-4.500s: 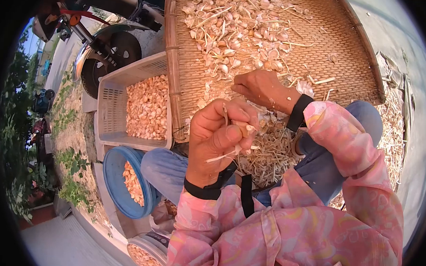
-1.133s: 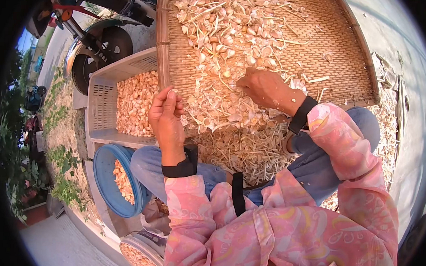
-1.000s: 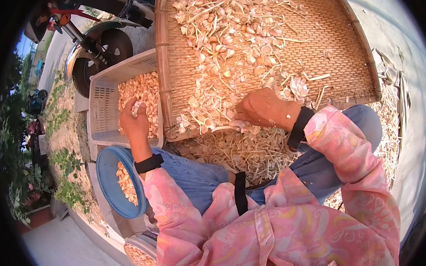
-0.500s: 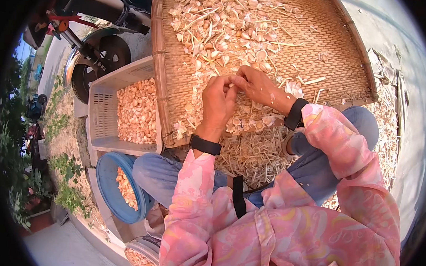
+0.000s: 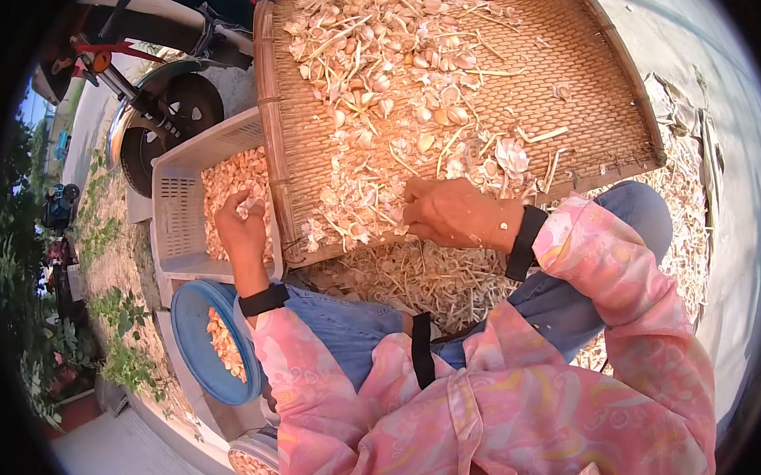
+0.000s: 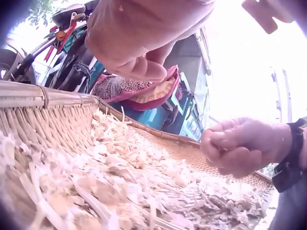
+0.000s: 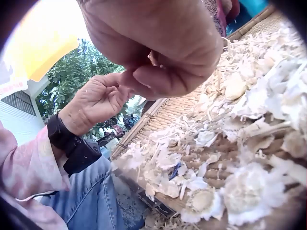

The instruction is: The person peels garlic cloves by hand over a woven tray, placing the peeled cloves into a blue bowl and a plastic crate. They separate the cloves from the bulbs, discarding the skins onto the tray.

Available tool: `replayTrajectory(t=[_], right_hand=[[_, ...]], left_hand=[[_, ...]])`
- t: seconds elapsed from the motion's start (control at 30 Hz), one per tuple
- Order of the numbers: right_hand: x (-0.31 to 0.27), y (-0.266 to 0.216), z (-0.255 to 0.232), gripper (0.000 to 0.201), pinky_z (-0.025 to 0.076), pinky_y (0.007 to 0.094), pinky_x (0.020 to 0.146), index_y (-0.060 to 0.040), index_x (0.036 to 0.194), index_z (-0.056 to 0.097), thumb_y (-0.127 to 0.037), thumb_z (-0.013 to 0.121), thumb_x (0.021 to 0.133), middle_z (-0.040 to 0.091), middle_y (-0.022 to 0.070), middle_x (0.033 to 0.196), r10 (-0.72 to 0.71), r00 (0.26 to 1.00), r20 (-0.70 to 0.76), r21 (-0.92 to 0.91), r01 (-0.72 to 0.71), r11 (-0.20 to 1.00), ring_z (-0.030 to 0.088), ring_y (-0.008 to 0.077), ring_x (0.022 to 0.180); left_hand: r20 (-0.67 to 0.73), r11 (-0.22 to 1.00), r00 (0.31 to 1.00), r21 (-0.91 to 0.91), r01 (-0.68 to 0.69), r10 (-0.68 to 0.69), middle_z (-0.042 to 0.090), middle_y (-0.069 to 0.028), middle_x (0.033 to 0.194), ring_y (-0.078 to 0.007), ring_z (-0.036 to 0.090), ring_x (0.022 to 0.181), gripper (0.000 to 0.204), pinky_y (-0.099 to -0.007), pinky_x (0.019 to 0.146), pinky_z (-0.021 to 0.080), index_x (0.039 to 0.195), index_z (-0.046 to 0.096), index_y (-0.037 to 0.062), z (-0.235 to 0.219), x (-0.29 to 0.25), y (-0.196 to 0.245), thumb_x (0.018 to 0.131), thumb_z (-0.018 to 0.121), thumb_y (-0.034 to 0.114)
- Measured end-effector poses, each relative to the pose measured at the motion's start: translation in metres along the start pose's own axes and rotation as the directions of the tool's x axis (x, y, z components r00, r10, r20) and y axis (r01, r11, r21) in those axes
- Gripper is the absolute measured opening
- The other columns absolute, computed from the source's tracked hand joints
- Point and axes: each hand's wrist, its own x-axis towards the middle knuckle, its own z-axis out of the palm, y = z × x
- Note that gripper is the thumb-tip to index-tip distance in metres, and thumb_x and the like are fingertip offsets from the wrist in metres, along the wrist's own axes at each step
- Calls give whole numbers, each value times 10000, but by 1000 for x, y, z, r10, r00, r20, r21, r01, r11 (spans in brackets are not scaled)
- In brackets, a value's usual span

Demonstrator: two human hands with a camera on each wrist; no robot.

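My left hand (image 5: 243, 231) is over the crate of garlic cloves (image 5: 217, 192), thumb and index finger apart, with no clove visible between them. Over the near edge of the woven tray (image 5: 595, 94), my right hand (image 5: 458, 214) has its fingers curled, above loose skins and stems. In the right wrist view a small pale piece (image 7: 153, 58) shows within the curled fingers of the right hand (image 7: 158, 43); what it is cannot be made out. The left hand (image 7: 96, 104) appears beyond it. Unpeeled cloves (image 5: 379, 80) and stalks lie in a heap on the tray.
A blue bucket (image 5: 188, 322) with cloves stands below the crate, and another container of cloves (image 5: 253, 470) is near the bottom. Stalks and skins (image 5: 421, 277) lie between the knees. A motorbike wheel (image 5: 191, 110) is behind the crate.
Half a second ago both hands met over the tray. The left has since moved left to the crate; the right has come down toward the tray's near edge.
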Motion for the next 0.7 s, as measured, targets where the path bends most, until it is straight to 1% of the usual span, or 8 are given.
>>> replayTrajectory(t=[0.07,0.17,0.23,0.37,0.47,0.5,0.6,0.7], right_hand=[[1,-3,-7,167,487,433,643,-55,800,595,-217,565,831,607,119,754,18,997,73,-45,-15,999,608,326,728],[2,-2,-9,202,486,442,623,-56,797,607,-252,568,820,620,133,756,38,981,190,-81,-23,996,622,330,730],[1,0,-5,194,483,445,617,-53,785,608,-239,563,819,621,134,743,76,958,278,-130,-40,991,620,337,724],[-2,1,-12,182,475,443,618,-49,813,596,-226,554,819,613,140,765,165,926,341,-163,-115,980,614,338,732],[-1,12,-13,170,475,443,566,-50,779,579,-215,554,814,617,139,707,166,959,-230,-55,-183,982,624,330,670],[2,12,-23,241,466,453,597,-38,878,548,-277,531,866,617,159,791,226,931,-287,-7,-238,971,617,347,727],[11,12,-43,311,459,462,621,-36,904,528,-346,517,887,606,166,838,366,863,-348,168,-327,930,604,360,764],[17,13,-38,311,455,447,605,-61,892,528,-370,491,903,597,152,837,247,900,-358,95,-228,969,594,365,742]], left_hand=[[-36,993,992,2,-118,118,600,-140,922,-208,593,820,221,-291,689,491,1004,625,-22,11,7,-5,794,619,50],[273,934,947,-351,-66,170,596,-128,939,-211,605,817,246,-308,708,484,1023,618,-7,61,-3,84,797,632,88],[400,934,860,-292,-207,316,601,-126,933,-213,616,812,268,-308,708,477,1037,613,2,105,-12,129,800,642,124],[402,915,827,-86,-394,394,612,-111,929,-207,622,771,266,-320,672,487,1022,611,-4,142,-15,135,787,660,109],[490,861,859,-490,133,146,626,-120,836,-208,613,704,313,-305,631,489,1069,592,1,144,-14,108,786,653,120],[584,655,811,-628,420,40,636,-62,820,-130,596,698,290,-256,606,488,1085,587,-13,130,-16,112,824,637,105],[677,294,734,-711,639,41,625,-46,831,-91,578,690,249,-213,613,480,1086,585,-26,93,-25,119,856,603,68],[660,154,734,-751,642,160,630,-61,845,-84,574,696,247,-189,635,475,1098,579,-23,84,-36,118,867,591,61]])
